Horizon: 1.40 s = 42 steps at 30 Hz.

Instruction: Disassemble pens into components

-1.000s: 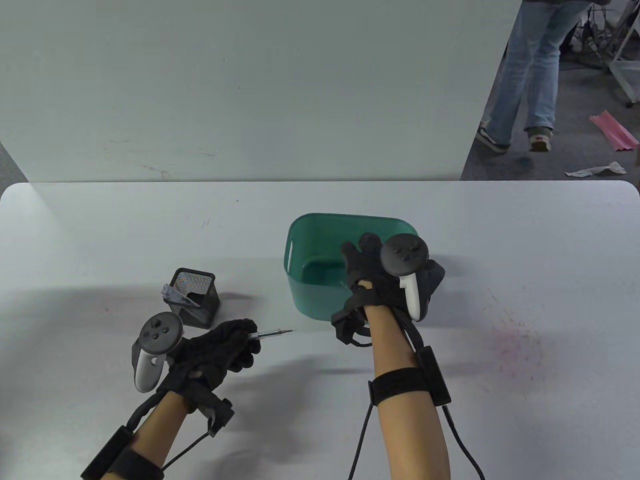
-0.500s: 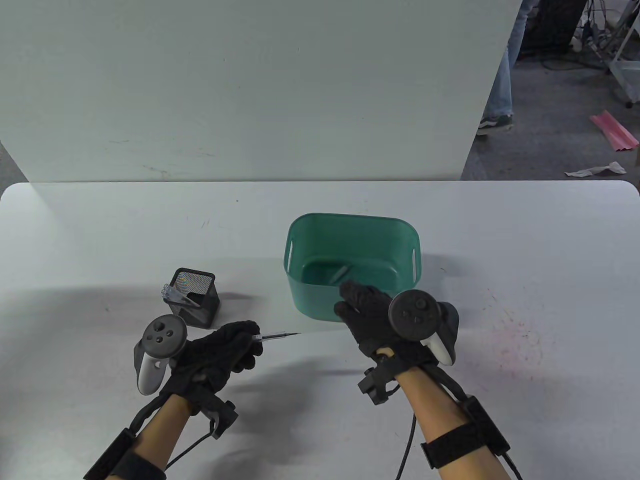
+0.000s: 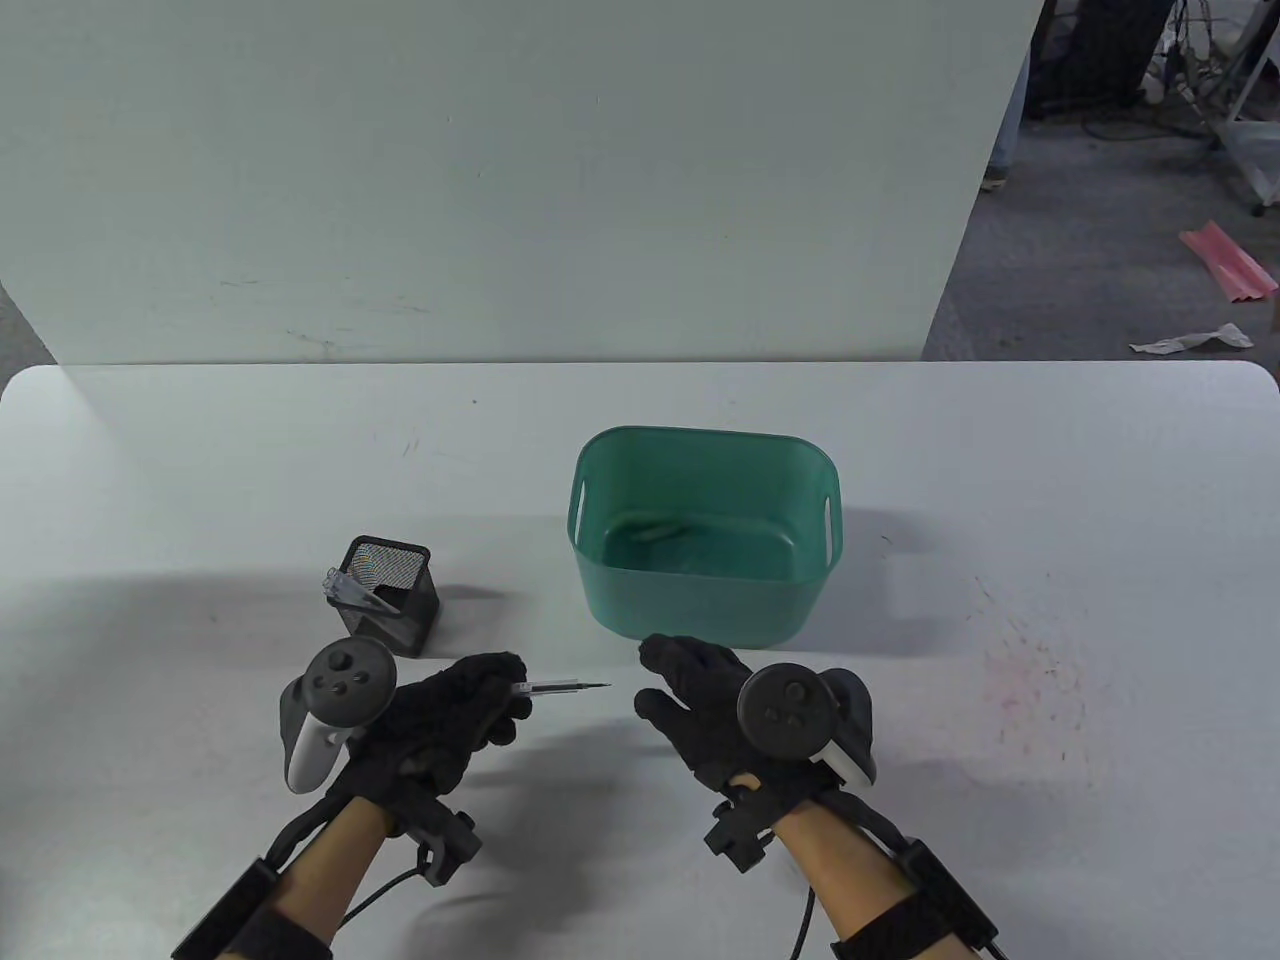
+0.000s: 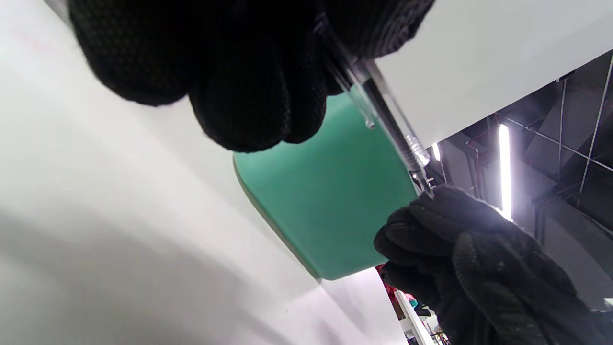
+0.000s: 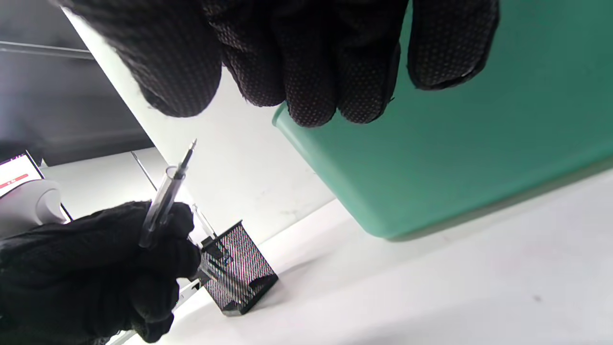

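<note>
Pen with clear barrel, gripped in curled fingers of left hand, tip pointing toward right hand. Right hand just beside tip, fingers loose and holding nothing. Green bin directly behind both hands on white table; black mesh cup holding clear pens, behind left hand.

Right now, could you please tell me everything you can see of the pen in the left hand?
The pen is a clear plastic barrel with a dark refill inside; its metal tip, with a small spring behind it, sticks out bare. The left hand grips the barrel, fingers curled round it. It lies roughly level above the table, tip pointing toward the right hand, just in front of the green bin. Whether the right hand touches the tip is unclear.
</note>
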Each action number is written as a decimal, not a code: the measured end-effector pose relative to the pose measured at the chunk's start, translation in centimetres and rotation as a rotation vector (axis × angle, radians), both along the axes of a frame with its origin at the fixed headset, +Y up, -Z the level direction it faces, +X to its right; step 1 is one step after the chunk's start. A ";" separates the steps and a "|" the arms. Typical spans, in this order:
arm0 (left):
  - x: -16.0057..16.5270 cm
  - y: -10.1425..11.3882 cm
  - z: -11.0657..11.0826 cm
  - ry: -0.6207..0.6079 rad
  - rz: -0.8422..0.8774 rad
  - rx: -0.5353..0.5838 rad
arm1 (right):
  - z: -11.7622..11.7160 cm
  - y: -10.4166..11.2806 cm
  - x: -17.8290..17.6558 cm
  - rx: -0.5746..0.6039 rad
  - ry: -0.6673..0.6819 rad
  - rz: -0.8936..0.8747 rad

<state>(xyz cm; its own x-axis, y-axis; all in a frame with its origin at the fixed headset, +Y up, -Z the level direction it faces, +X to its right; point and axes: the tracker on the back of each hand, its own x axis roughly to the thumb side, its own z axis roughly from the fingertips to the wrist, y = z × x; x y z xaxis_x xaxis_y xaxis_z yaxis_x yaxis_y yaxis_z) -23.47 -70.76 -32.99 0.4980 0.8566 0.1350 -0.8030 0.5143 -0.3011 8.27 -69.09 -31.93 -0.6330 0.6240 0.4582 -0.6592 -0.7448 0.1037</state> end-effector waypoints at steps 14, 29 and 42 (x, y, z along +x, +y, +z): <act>1.3 -0.5 0.6 -0.049 -0.011 -0.007 | 0.6 -0.5 -1.2 -0.011 0.081 -0.006; 2.4 -0.6 0.9 -0.081 0.001 -0.025 | 0.6 -0.4 -1.8 0.014 0.080 0.019; -0.2 -0.9 -0.1 0.040 0.106 -0.074 | -0.8 4.8 3.6 0.098 -0.095 -0.106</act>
